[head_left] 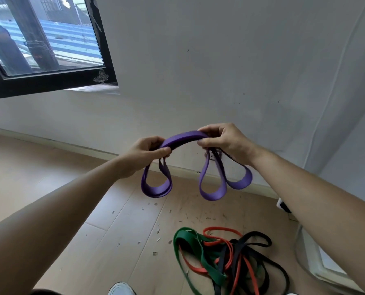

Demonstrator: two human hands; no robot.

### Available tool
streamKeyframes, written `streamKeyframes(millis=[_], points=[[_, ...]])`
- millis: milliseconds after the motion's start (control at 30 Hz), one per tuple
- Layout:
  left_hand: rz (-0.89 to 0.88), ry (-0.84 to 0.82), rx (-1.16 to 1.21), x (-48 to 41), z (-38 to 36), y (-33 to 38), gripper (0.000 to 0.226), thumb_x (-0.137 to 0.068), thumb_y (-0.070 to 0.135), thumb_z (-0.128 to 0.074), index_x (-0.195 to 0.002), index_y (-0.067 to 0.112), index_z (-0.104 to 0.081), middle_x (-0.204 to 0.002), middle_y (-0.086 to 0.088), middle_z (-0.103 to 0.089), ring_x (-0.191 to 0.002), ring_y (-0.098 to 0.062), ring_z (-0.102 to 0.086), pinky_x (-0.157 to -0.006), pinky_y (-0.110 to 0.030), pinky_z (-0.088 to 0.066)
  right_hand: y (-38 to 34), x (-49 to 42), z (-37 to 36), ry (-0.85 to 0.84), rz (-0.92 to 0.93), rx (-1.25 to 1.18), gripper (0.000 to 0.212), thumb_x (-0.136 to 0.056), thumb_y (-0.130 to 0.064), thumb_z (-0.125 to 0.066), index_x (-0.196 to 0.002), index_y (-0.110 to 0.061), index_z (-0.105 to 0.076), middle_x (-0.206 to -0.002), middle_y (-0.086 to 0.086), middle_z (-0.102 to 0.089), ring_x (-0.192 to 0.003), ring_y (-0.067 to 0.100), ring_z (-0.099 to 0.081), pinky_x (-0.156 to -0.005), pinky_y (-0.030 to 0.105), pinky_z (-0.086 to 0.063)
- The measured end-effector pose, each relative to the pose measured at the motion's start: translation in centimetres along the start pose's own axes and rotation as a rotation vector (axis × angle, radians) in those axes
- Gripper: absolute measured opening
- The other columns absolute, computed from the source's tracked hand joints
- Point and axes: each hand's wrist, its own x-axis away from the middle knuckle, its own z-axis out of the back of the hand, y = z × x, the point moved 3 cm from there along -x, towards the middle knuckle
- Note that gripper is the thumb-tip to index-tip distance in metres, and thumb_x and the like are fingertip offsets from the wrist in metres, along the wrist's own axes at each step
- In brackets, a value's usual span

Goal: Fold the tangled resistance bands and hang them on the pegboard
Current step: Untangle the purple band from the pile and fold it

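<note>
Both hands are raised in front of a pale wall [219, 60], holding a purple resistance band [184, 138] between them. The left hand [144, 153] pinches one end of the folded bundle with thumb over the top and fingers curled beneath; the right hand [224, 139] grips the other end the same way, fingers closed tight on the layers. Between the two hands the stacked band runs roughly left to right, arching upward in a shallow hump. From each grip the slack hangs down: one doubled loop below the left hand, two loops side by side below the right hand, all pointing toward the floor [71, 199].

Lower down, on the light wooden floor and well apart from the hands, lies a tangled heap of other bands: a green band [185, 241] on the left of the pile, an orange band [222, 229] threaded through it, and black bands [260, 241] on the right, all overlapping. A dark-framed window [49, 84] sits at upper left. The toe of a white shoe [122, 289] shows at the bottom edge.
</note>
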Motion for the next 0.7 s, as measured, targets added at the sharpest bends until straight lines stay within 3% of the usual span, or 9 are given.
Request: streamKeyframes(millis=[133,233,333,467,567,700], points=[[0.018,-0.102,0.029,0.1,-2.1,0.5,0.032,-0.092,0.020,-0.070,-0.122,0.009,-0.065,-0.115,-0.013,-0.072,-0.103,-0.020,-0.070,-0.091,-0.032,-0.053,-0.6,-0.4,-0.7,-0.014,0.032,-0.123,0.027,-0.087,-0.001,-0.074,-0.114,-0.005,-0.072,-0.089,0.005,-0.069,-0.078,0.016,-0.063,-0.079,0.032,-0.053],[-0.071,-0.011,-0.005,-0.4,-3.0,2.6,0.041,-0.083,0.031,-0.078,-0.119,0.015,-0.067,-0.110,-0.005,-0.074,-0.102,-0.015,-0.072,-0.089,-0.031,-0.058,-0.6,-0.4,-1.3,-0.006,0.042,-0.111,0.030,-0.087,-0.004,-0.075,-0.117,-0.007,-0.071,-0.093,0.003,-0.072,-0.084,0.014,-0.066,-0.081,0.031,-0.054],[-0.162,0.142,-0.214,-1.0,-3.3,3.7,0.033,-0.079,0.041,-0.081,-0.102,0.021,-0.071,-0.089,-0.008,-0.073,-0.083,-0.016,-0.070,-0.079,-0.042,-0.058,0.0,-0.4,-1.6,-0.018,0.038,-0.073,0.034,-0.085,-0.003,-0.077,-0.118,-0.004,-0.071,-0.088,0.003,-0.073,-0.081,0.012,-0.066,-0.079,0.024,-0.052],[-0.155,0.157,-0.537,-2.0,-2.7,3.8,0.041,-0.067,0.064,-0.068,-0.090,0.031,-0.072,-0.077,0.005,-0.072,-0.077,-0.022,-0.070,-0.074,-0.052,-0.058,1.2,0.1,-1.8,-0.007,0.036,-0.069,0.032,-0.085,-0.004,-0.077,-0.116,-0.007,-0.072,-0.098,0.003,-0.074,-0.091,0.011,-0.068,-0.083,0.020,-0.052],[-0.070,0.113,-0.551,-2.5,-3.1,3.5,0.036,-0.068,0.057,-0.074,-0.088,0.027,-0.074,-0.078,0.002,-0.072,-0.076,-0.023,-0.070,-0.072,-0.052,-0.059,2.8,0.5,-2.0,0.038,0.002,0.001,0.040,-0.085,-0.008,-0.078,-0.124,-0.009,-0.069,-0.102,0.002,-0.074,-0.091,0.008,-0.069,-0.083,0.021,-0.054],[0.080,0.057,-0.376,-3.5,-4.3,1.7,0.021,-0.082,0.024,-0.083,-0.098,0.015,-0.072,-0.092,-0.009,-0.073,-0.083,-0.026,-0.074,-0.071,-0.041,-0.065,7.8,2.1,-1.8,-0.003,-0.152,0.095,0.071,-0.074,-0.037,-0.087,-0.138,-0.023,-0.059,-0.117,0.008,-0.070,-0.110,0.023,-0.067,-0.096,0.033,-0.056]])
